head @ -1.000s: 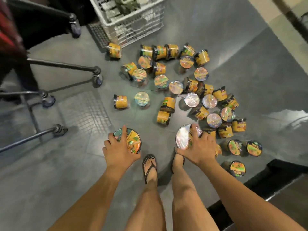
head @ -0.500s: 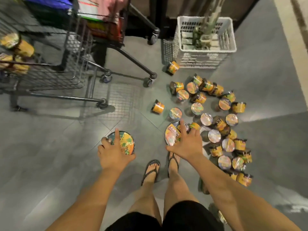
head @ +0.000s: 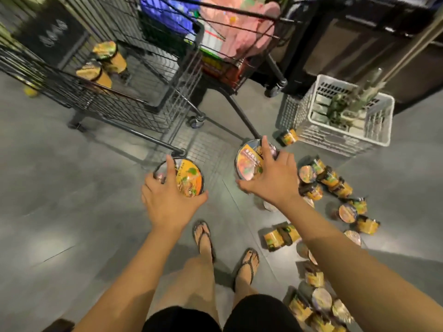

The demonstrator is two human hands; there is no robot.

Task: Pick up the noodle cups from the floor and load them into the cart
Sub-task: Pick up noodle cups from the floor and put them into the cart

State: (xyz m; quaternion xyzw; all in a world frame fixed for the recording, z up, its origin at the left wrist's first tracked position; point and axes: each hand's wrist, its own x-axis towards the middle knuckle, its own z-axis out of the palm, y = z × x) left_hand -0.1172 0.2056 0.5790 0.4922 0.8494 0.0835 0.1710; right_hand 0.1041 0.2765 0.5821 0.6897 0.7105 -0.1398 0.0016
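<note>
My left hand (head: pixel 169 202) grips a noodle cup (head: pixel 189 179) by its orange lid, held in the air in front of me. My right hand (head: pixel 271 178) grips a second noodle cup (head: pixel 248 161) the same way, a little higher and to the right. Both cups hang just short of the black wire cart (head: pixel 134 109) at the upper left. Two noodle cups (head: pixel 103 65) lie inside its basket. Several more noodle cups (head: pixel 333 180) are scattered on the grey floor to my right, down to the lower right corner.
A second cart (head: pixel 235 58) with pink, blue and red goods stands behind the first. A white plastic crate (head: pixel 340 137) sits on the floor at the right with one cup (head: pixel 288 137) beside it. My sandalled feet (head: pixel 203 238) stand between the carts and the cups.
Both hands have lifted their cups off the floor and carried them up and toward the cart. My view has swung left and upward, bringing the cart basket into sight.
</note>
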